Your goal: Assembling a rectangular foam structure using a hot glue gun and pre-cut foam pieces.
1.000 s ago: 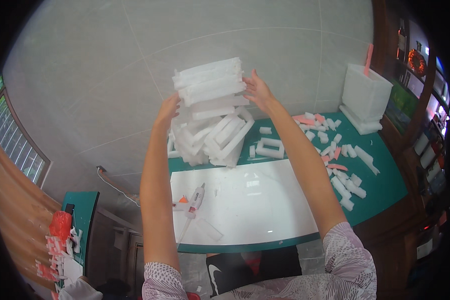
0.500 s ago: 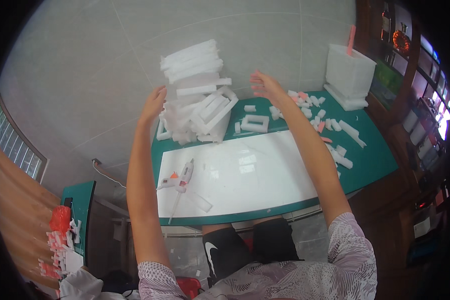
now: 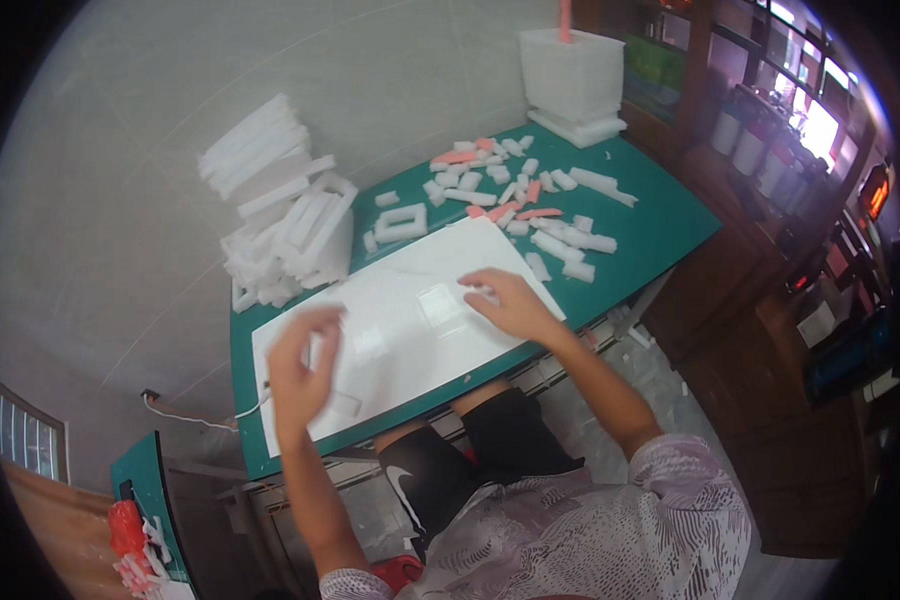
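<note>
My left hand (image 3: 302, 372) hovers over the left part of a white board (image 3: 395, 310), thumb apart from the curved fingers, slightly blurred. It covers the spot where the glue gun lay, so the gun is mostly hidden. A small clear strip (image 3: 345, 403) lies on the board beside that hand. Over the board's right part hangs my right hand (image 3: 510, 303), fingers loosely spread, holding nothing. Just beyond the board sits a white foam rectangular frame (image 3: 401, 223).
Stacked white foam sheets and frames (image 3: 288, 215) lean at the back left of the green table (image 3: 660, 215). White and pink foam scraps (image 3: 515, 190) are scattered at the back right. A white foam bin (image 3: 572, 75) stands behind them. A second green table (image 3: 153, 465) is at left.
Both hands have come down and back from beside the foam stack to above the white board. The view has turned to the right, and the glue gun is now behind my left hand.
</note>
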The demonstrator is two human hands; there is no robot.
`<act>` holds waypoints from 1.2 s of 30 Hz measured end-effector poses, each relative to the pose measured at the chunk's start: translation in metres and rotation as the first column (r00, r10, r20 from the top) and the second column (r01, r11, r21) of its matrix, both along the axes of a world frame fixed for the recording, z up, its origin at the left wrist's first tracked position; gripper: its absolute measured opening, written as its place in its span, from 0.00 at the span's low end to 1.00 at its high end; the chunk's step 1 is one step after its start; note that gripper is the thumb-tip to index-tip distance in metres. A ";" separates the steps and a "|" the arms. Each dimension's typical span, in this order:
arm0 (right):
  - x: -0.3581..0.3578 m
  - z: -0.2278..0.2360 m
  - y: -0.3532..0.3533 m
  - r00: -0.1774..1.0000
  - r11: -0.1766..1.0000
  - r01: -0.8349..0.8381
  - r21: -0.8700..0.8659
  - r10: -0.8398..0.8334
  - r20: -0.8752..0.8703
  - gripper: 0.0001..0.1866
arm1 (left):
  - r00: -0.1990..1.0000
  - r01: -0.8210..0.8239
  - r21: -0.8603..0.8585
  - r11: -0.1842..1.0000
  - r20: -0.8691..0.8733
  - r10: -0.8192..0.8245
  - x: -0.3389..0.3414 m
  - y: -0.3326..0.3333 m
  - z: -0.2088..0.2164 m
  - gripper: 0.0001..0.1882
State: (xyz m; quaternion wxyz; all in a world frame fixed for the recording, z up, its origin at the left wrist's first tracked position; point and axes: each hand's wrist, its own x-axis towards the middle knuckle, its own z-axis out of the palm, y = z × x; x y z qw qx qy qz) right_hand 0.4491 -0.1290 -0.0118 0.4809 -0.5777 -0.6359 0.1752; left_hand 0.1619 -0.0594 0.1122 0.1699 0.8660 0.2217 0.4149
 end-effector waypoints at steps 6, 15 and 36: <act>0.002 -0.073 -0.031 0.943 0.943 0.278 0.181 -0.305 0.137 0.10 | 0.985 0.151 -0.617 0.772 0.031 -0.167 0.029 -0.056 -0.123 0.08; -0.008 -0.060 -0.027 0.892 0.905 0.328 0.269 -0.391 0.227 0.07 | 0.854 0.194 -0.886 0.421 -0.058 -0.516 0.055 -0.074 -0.236 0.12; 0.121 -0.025 -0.095 0.609 0.609 0.756 0.242 -0.789 0.084 0.09 | 0.945 0.113 -0.761 0.639 -0.117 -0.306 0.015 -0.063 -0.299 0.08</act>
